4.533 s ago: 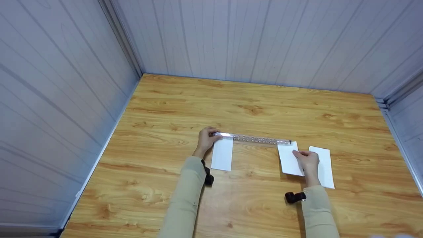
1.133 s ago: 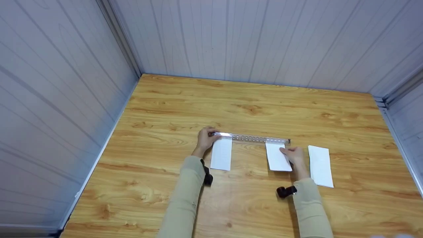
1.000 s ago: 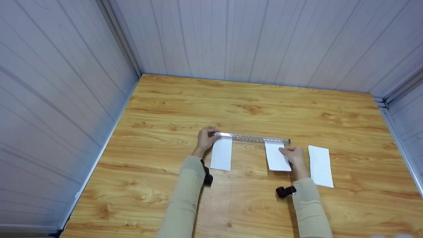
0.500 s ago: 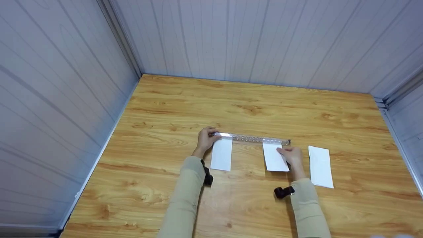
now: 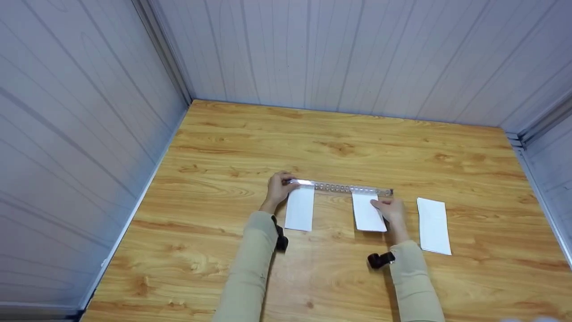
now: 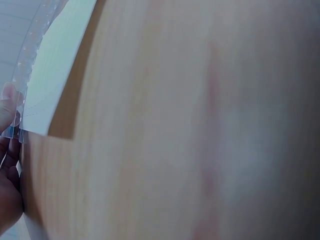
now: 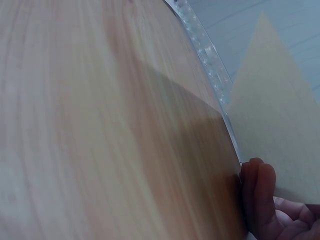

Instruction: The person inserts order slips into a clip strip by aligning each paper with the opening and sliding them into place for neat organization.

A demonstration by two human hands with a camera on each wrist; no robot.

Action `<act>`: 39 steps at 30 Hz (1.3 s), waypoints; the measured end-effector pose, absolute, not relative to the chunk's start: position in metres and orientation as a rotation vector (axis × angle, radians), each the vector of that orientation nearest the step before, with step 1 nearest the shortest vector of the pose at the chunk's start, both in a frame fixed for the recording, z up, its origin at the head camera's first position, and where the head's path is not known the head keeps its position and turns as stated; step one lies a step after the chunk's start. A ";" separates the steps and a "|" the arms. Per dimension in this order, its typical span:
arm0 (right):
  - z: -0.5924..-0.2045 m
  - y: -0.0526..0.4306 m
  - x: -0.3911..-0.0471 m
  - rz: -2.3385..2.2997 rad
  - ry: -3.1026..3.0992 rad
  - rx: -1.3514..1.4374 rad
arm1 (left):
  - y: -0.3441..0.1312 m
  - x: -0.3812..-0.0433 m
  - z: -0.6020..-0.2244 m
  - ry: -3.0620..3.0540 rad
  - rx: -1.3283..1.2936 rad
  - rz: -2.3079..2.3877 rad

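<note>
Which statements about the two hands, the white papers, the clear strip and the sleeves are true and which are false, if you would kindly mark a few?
1. The left hand holds the left end of the clear strip. True.
2. The rightmost paper touches the strip. False: the rightmost paper lies apart from it.
3. The right hand pinches the middle paper. True.
4. The sleeves are black. False: the sleeves are beige.
5. The leftmost paper meets the strip. True.

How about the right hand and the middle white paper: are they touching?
Touching. The head view shows the right hand with its thumb lying on the right edge of the middle white paper, no gap between.
</note>
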State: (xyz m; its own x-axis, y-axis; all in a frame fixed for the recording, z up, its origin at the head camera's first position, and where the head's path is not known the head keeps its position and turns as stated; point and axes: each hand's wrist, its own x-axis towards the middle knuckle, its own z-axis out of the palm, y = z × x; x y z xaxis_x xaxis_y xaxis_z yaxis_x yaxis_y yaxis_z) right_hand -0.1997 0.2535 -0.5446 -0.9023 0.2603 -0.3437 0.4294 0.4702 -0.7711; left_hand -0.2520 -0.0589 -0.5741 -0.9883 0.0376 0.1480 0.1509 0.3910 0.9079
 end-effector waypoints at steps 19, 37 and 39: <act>-0.548 0.243 -0.203 -1.475 2.581 0.575 | -0.059 -0.251 -0.572 -2.504 -0.226 -1.665; -0.549 0.234 -0.205 -1.543 2.486 0.586 | -0.059 -0.252 -0.574 -2.490 -0.250 -1.660; -0.549 0.233 -0.206 -1.523 2.472 0.597 | -0.059 -0.251 -0.573 -2.488 -0.253 -1.663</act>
State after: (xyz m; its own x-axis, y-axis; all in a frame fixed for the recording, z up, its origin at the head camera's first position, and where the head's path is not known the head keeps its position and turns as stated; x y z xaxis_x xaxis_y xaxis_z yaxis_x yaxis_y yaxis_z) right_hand -0.2056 0.2330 -0.5489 -0.9038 0.2425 -0.3527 0.4241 0.3955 -0.8147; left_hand -0.2509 -0.0593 -0.5729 -0.9763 0.0625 0.2070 0.2151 0.3757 0.9014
